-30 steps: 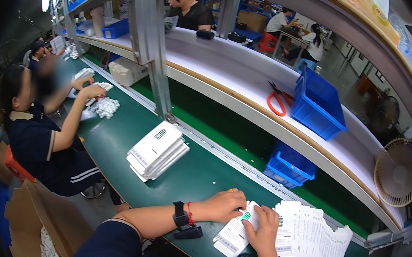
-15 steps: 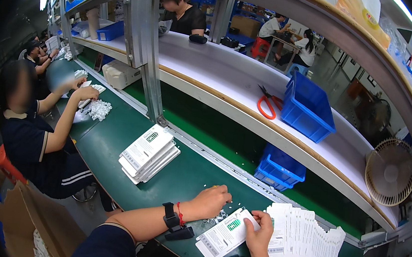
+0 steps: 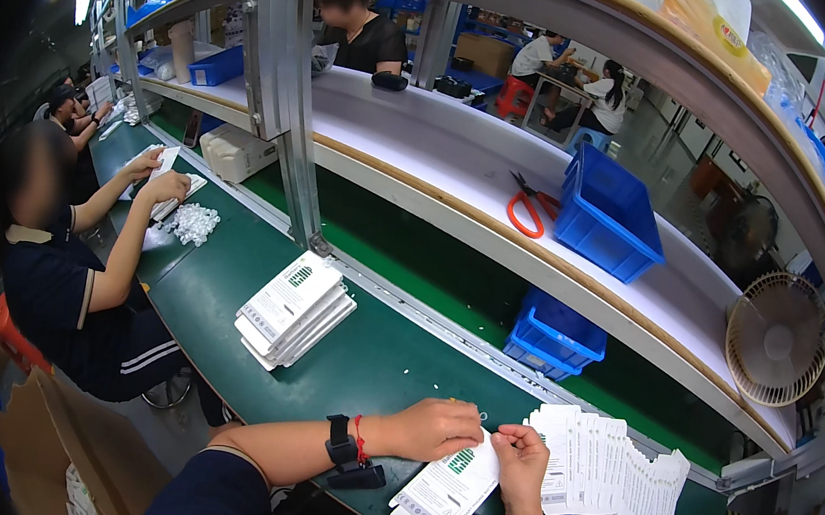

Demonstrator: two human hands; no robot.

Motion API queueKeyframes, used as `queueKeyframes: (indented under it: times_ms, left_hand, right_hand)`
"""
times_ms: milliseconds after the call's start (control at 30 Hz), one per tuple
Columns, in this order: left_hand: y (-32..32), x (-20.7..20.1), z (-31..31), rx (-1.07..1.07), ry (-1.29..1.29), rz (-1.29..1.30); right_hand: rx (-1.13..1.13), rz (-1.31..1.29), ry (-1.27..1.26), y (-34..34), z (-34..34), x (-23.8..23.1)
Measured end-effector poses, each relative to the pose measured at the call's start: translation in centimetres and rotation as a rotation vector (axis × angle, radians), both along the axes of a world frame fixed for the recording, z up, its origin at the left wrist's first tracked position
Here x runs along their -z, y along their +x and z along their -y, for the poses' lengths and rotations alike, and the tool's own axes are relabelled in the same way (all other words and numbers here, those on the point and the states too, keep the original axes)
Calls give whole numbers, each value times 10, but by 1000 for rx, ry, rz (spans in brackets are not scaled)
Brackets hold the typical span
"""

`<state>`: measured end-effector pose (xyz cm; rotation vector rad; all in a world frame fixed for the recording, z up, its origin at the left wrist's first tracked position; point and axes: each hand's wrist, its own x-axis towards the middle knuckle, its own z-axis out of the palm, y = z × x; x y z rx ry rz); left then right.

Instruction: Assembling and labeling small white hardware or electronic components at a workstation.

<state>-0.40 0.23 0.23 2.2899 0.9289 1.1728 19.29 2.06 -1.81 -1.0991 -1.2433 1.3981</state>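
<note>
A flat white box (image 3: 445, 492) with green and grey print lies tilted in front of me, low over the green table. At its top right corner my right hand (image 3: 519, 470) is closed, thumb and fingers pinched together on the edge. My left hand (image 3: 435, 429) reaches in from the left to the box's top end. Its fingers are bent and pressed together; what they hold is too small or hidden to make out. A tiny pale ring (image 3: 484, 417) shows just beyond the fingertips. Right of the box, white printed cards (image 3: 601, 468) lie fanned out, overlapping.
A stack of similar white boxes (image 3: 295, 308) stands left on the table (image 3: 382, 355). Beyond runs a shelf with red-handled pliers (image 3: 530, 208), a blue bin (image 3: 610, 218) and a fan (image 3: 778, 338); another blue bin (image 3: 555, 335) is below. A co-worker (image 3: 53, 230) handles white pieces at left.
My left hand has moved right from the small loose pieces to the box's top end. My right hand's thumb has shifted from the box's face up to its top corner.
</note>
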Motion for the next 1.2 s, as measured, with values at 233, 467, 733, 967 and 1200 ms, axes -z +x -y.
queueKeyframes:
  times_ms: [233, 467, 733, 967, 1200]
  left_hand:
    - [2, 6, 1, 46, -46, -70]
    - [1, 14, -2, -16, -144, -7]
    - [-1, 3, -3, -77, -238, 117]
    - [4, 6, -1, -225, -274, 367]
    - [3, 4, -4, -399, -286, 501]
  right_hand:
    - [25, -15, -20, 3, -1, 0]
    - [73, -111, -42, 3, -2, 1]
    - [111, -176, -37, 3, 0, -10]
    - [-12, -367, -110, -2, 6, -8]
    - [-337, -256, -235, -8, 15, -18]
